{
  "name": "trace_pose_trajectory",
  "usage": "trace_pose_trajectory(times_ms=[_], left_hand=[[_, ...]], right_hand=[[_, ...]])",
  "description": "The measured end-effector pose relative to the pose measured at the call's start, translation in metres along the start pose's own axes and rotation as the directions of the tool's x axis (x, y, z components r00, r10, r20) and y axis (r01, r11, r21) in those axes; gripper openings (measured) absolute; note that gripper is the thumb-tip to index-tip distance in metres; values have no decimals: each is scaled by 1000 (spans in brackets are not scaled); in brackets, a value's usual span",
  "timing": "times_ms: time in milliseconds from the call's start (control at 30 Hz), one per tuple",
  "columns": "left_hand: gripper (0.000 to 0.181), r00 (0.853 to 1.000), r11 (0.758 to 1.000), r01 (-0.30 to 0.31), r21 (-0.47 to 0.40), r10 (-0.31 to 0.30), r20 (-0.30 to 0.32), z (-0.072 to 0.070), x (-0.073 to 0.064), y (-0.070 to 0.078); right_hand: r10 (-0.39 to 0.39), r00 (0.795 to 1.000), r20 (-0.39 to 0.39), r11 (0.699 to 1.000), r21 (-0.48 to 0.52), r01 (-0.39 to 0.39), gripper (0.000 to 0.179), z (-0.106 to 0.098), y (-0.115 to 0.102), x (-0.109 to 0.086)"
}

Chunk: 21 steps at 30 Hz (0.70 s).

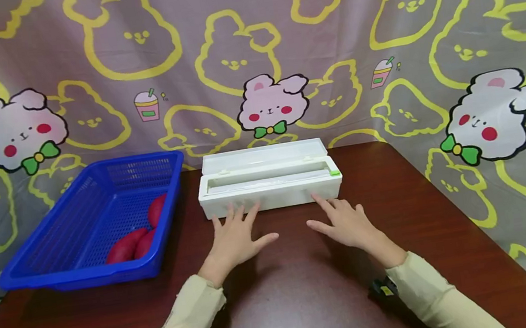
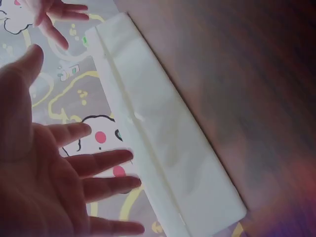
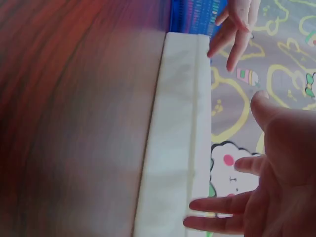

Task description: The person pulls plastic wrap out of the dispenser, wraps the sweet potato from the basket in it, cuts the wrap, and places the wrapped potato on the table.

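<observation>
A long white cling film dispenser [image 1: 273, 198] sits at the back middle of the table, its translucent lid [image 1: 264, 156] raised at the rear. Inside the slot lies a pale roll [image 1: 270, 181], and a small green slider [image 1: 334, 173] is at the right end. My left hand [image 1: 235, 242] hovers at the left part of the dispenser's front, fingers spread and straight. On the other side, my right hand [image 1: 348, 224] has its fingers extended toward the front's right part. Neither hand holds anything. Whether the fingertips touch the dispenser, I cannot tell.
To the left stands a blue plastic basket [image 1: 82, 274] with several red, sweet-potato-like pieces [image 1: 125, 246] in its near right corner. A patterned curtain [image 1: 205, 43] hangs behind the brown wooden table [image 1: 308, 303]. A dark band [image 1: 383, 287] is on my right wrist.
</observation>
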<state>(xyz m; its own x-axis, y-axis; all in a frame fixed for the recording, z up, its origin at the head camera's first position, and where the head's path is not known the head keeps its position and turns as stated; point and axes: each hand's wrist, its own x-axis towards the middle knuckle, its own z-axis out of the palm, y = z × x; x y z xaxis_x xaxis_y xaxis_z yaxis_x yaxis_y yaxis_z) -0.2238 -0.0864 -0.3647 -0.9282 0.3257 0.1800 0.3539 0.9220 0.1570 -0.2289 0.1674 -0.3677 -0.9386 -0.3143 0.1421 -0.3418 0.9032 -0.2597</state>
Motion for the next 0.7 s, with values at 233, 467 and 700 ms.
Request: trace_pose_trajectory(times_ms=[233,467,700], left_hand=[[69,996,997,-34,-72,28,-86,0,8,-8],[52,991,980,-42,-195,16,-134,-4,16,-16],[43,993,894,20,-448,-72,-99,-11,26,-25]], right_hand=[[-23,996,-81,987,155,35,63,-2,16,11],[35,994,-102,877,479,18,48,-7,32,24],[104,993,-53,711,703,-36,46,-7,42,39]])
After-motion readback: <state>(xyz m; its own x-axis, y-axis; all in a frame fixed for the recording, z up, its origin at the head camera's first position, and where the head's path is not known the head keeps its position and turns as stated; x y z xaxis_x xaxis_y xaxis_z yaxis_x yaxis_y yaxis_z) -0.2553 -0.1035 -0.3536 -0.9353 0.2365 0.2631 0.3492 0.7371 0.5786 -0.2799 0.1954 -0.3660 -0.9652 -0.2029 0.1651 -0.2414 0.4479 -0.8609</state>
